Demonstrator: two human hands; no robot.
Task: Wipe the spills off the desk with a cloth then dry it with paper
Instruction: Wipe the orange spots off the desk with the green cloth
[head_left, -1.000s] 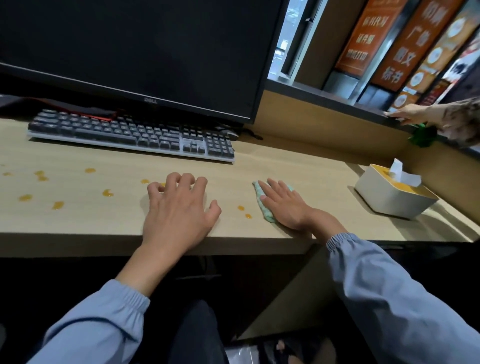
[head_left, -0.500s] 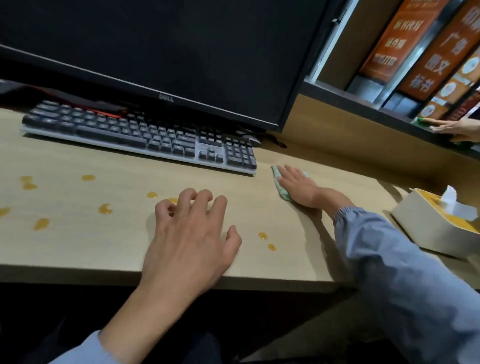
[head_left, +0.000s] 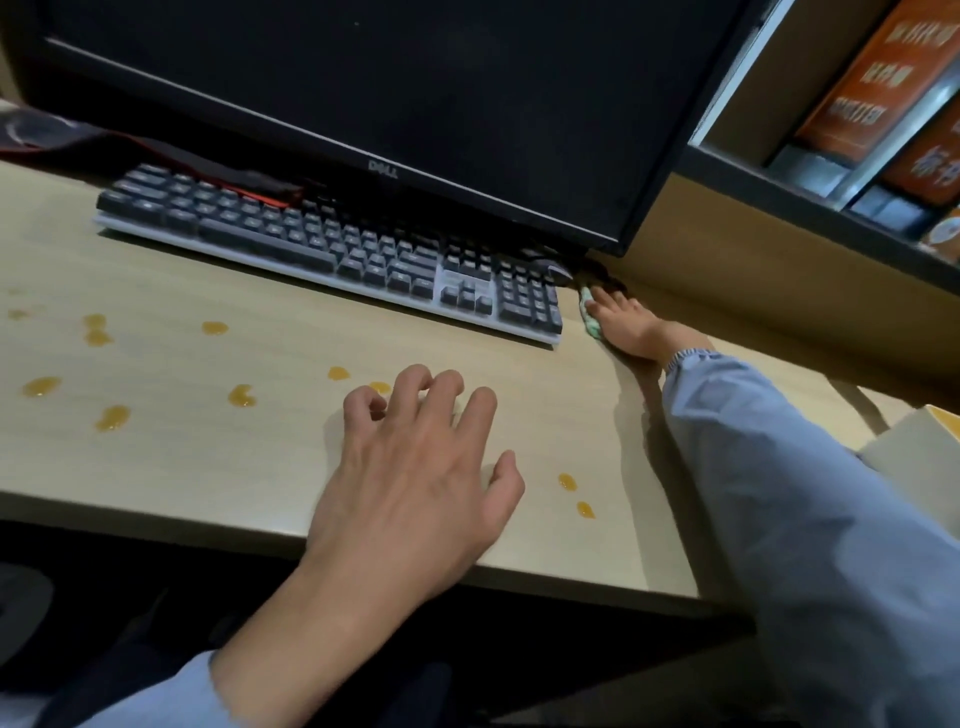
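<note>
Orange drops (head_left: 241, 396) dot the wooden desk (head_left: 156, 291) in front of the grey keyboard (head_left: 332, 244). Two more sit near the front edge. The big black screen (head_left: 363, 78) hangs over the back of the keyboard. My left hand (head_left: 415, 467) rests on the desk with loose fingers and holds nothing. My right hand (head_left: 631, 332) presses flat on the green cloth (head_left: 589, 317), far back by the keyboard's right end. The cloth peeks out beside my fingers.
</note>
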